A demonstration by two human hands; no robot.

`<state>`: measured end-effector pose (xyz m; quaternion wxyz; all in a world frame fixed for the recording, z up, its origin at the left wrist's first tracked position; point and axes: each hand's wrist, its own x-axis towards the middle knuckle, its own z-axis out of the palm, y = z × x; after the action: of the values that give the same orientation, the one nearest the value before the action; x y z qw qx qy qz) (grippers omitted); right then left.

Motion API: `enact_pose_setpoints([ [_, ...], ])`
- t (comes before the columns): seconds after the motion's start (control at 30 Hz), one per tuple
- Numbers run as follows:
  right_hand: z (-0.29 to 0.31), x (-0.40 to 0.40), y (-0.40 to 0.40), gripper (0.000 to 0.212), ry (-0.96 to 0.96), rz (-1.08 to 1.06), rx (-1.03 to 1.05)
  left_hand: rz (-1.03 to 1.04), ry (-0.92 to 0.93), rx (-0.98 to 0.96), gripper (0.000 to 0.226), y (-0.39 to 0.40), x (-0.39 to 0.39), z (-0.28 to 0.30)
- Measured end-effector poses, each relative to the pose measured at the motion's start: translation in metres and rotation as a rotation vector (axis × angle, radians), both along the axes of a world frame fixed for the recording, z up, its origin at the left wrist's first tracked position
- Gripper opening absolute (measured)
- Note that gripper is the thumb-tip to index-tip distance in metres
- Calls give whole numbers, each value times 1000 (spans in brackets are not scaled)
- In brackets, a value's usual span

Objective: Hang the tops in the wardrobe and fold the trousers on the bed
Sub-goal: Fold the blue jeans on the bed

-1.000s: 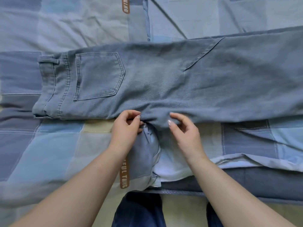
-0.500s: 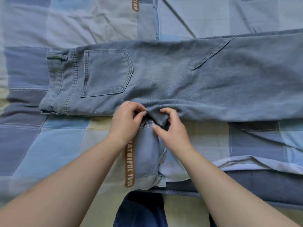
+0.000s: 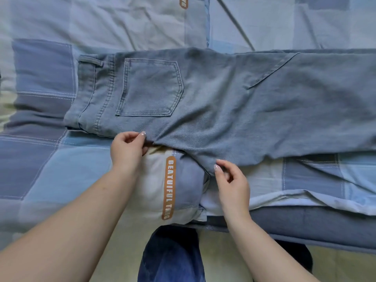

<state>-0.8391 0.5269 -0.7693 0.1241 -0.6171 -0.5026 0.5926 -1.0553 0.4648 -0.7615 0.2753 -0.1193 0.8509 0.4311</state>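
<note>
Head view: jeans (image 3: 234,102) halved lengthwise on bed (image 3: 50,176); left hand (image 3: 127,148), right hand (image 3: 232,183) each pinch the crotch edge. Next, probably tuck it flat, then fold across.

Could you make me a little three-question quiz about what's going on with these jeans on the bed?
1. True or false: the jeans lie with a back pocket facing up.
2. Which hand touches the point of denim sticking out toward the person: A left hand, B right hand?
3. Fill in: the waistband points to the person's ____.

Key: 1 true; 2 B; 3 left.
</note>
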Motion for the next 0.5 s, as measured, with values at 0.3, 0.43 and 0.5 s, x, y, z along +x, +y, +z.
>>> enact_pose_setpoints([
  [0.3, 30, -143, -7, 65, -157, 829, 436, 488, -393, 366, 35, -22, -68, 1],
  [0.43, 8, -212, -15, 88, -389, 1137, 552, 535, -459, 425, 42, -25, -108, -8],
  [0.5, -4, -234, -23, 93, -432, 1283, 457, 534, -486, 428, 38, -29, -126, -12],
])
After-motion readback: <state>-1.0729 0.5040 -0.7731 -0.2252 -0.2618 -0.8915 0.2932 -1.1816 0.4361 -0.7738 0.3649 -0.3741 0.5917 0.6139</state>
